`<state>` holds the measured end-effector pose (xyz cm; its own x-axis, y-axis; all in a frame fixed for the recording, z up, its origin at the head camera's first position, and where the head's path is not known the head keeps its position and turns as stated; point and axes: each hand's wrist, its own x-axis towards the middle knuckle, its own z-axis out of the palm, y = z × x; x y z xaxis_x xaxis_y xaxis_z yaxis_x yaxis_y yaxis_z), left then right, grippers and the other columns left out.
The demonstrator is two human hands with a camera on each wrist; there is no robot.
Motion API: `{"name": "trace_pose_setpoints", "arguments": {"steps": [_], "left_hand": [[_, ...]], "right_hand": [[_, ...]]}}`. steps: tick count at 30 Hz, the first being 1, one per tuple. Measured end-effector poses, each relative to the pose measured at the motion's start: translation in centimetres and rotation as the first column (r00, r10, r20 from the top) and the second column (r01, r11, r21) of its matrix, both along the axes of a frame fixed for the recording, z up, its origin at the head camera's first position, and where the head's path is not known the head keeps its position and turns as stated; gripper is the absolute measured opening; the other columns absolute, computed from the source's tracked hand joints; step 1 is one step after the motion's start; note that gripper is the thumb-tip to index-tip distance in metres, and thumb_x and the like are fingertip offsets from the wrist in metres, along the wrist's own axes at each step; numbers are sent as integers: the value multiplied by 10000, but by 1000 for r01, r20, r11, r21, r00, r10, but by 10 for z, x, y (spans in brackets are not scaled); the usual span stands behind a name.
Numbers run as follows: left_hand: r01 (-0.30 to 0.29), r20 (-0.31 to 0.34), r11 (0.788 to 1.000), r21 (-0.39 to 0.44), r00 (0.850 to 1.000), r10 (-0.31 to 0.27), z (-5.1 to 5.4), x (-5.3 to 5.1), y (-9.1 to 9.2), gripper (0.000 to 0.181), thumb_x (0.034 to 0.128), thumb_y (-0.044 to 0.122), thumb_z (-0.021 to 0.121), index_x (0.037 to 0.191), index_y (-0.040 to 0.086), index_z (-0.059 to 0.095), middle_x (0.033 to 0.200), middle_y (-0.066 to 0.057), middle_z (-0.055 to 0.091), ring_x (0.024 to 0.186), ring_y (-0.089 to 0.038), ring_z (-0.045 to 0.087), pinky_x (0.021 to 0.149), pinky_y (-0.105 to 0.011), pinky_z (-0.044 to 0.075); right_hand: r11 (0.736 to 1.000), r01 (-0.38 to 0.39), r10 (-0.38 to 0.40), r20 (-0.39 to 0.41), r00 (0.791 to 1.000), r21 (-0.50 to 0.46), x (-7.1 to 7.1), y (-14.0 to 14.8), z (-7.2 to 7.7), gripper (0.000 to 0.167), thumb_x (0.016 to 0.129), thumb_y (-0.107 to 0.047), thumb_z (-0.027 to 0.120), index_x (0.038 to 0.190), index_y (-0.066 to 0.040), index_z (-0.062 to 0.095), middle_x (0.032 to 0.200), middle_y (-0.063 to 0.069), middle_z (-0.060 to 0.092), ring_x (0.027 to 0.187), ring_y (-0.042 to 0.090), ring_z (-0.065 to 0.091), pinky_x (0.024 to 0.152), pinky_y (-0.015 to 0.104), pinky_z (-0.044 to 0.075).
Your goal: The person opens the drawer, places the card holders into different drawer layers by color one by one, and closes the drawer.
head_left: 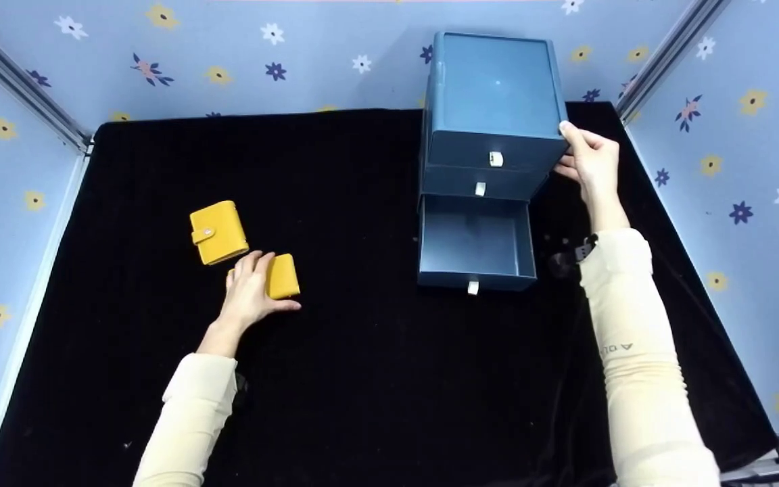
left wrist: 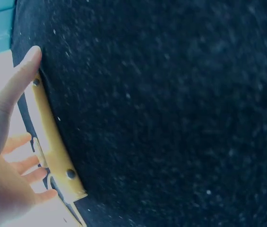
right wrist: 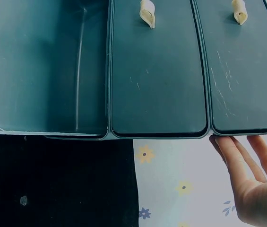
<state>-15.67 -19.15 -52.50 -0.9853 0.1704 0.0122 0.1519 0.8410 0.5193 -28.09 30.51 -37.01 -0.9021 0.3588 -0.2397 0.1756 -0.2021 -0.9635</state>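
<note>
Lying leftmost on the bench (head_left: 362, 379), the strapped notebook (head_left: 218, 232) is best left unbumped while the left hand (head_left: 246, 292) works just beside it. That hand spreads over the second notebook (head_left: 283, 276), thumb apart from the fingers; whether it grips firmly I cannot tell. A good hold would set thumb and fingers squarely on opposite edges. Farther right, the cabinet (head_left: 498, 88) probably wants light bracing with its lowest drawer (head_left: 474, 237) pulled out; the right hand (head_left: 592, 162) rests thumb at the front top corner, fingers straight against the side.

Both notebooks look smooth, yellow and leather-like, rectangular with rounded corners; dark studs (left wrist: 71, 174) mark the second's spine (left wrist: 53, 132). Fleecy black cloth (left wrist: 171, 113), flecked with lint, spreads beneath. The cabinet is boxy blue plastic, its fronts lightly scratched, with pale pulls (head_left: 496, 159).
</note>
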Motion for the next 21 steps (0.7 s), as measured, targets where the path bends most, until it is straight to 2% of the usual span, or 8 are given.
{"name": "trace_pose_setpoints", "arguments": {"steps": [6, 11, 16, 21], "left_hand": [[-26, 31, 1000, -3, 999, 26, -5, 0, -6, 1028, 518, 460, 809, 1313, -3, 349, 1303, -245, 295, 1175, -422, 250, 933, -561, 155], [-54, 41, 998, 12, 998, 53, -5, 0, -8, 972, 534, 469, 799, 1309, 55, 383, 1278, -206, 330, 1156, -394, 272, 885, -595, 180], [-70, 23, 997, 20, 997, 70, -3, -1, -8, 892, 554, 460, 793, 1278, 71, 447, 1240, -191, 365, 1110, -374, 318, 815, -539, 277], [-85, 4, 996, 6, 996, 85, -3, -1, -8, 850, 557, 464, 791, 1245, 61, 493, 1211, -186, 390, 1063, -365, 352, 793, -528, 307]], "right_hand": [[1000, -1, 1, 5, 1000, -2, 0, 0, -1, 293, 693, -239, 755, 900, -47, 674, 685, 73, 629, 573, 188, 632, 522, 287, 514], [1000, -3, 3, 2, 1000, -2, -1, 0, -1, 287, 696, -237, 754, 895, -47, 673, 670, 72, 625, 570, 188, 633, 515, 283, 513], [1000, -2, 2, -6, 1000, 1, -1, 0, -1, 273, 697, -236, 753, 881, -50, 675, 658, 71, 624, 573, 187, 635, 509, 283, 511], [1000, -4, 4, -6, 1000, 1, 0, 0, 0, 266, 698, -235, 753, 872, -51, 675, 648, 75, 626, 570, 186, 634, 511, 285, 512]]}}
